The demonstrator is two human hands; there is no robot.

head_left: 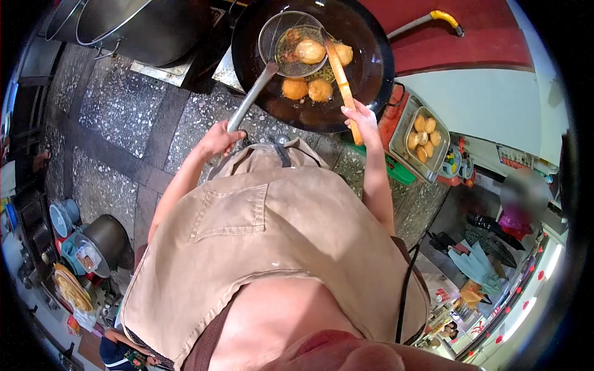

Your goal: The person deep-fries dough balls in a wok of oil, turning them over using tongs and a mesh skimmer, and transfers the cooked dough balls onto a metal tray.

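Note:
My left hand (pixel 221 138) is closed around the metal handle of a round wire skimmer (pixel 252 98). The skimmer's mesh bowl lies over the oil in a large black wok (pixel 370 80). A golden fried ball (pixel 310 52) rests at the mesh, beside smaller browned bits. In my right hand (pixel 364 123) is a flat bamboo stick (pixel 341 79), its far end by the skimmer's rim. Another fried ball (pixel 344 54) sits right of the stick. Two more, an orange-brown ball (pixel 294 88) and its neighbour (pixel 320 90), float nearer me.
Right of the wok, a metal tray (pixel 411 148) holds several fried balls. Big dark pots (pixel 142 31) stand at upper left. A yellow-tipped pipe (pixel 442 18) juts out above the red surface. Another person (pixel 120 351) shows at lower left, and one stands at right (pixel 516 224).

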